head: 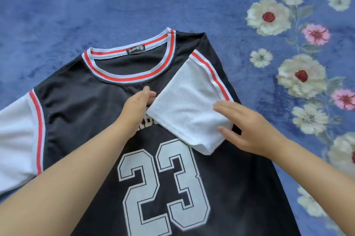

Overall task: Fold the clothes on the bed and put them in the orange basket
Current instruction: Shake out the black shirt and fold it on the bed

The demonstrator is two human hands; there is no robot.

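Resting flat with straight fingers, the right hand (247,128) presses on the outer edge of a white mesh sleeve (189,109) that is folded inward across the chest of a black mesh basketball jersey (82,109). The left hand (137,104) lies at the inner corner of that same sleeve, fingers extended and close together, fingertips at the fabric's edge; whether it pinches the cloth cannot be told. Both bare forearms reach in from the bottom of the view.

The jersey lies face up, spread on a plush blue blanket (96,1), its collar pointing away from the person. A large white number 23 (163,187) is printed on the front, below lettering partly hidden by the left hand. The round neckline is trimmed in white and red stripes, with a small black label reading "Fashion" (135,49) inside. The other white sleeve (15,139), edged with a red stripe, lies spread out flat to the left. Cream and pink printed flowers (269,16) run along the blanket's right side.
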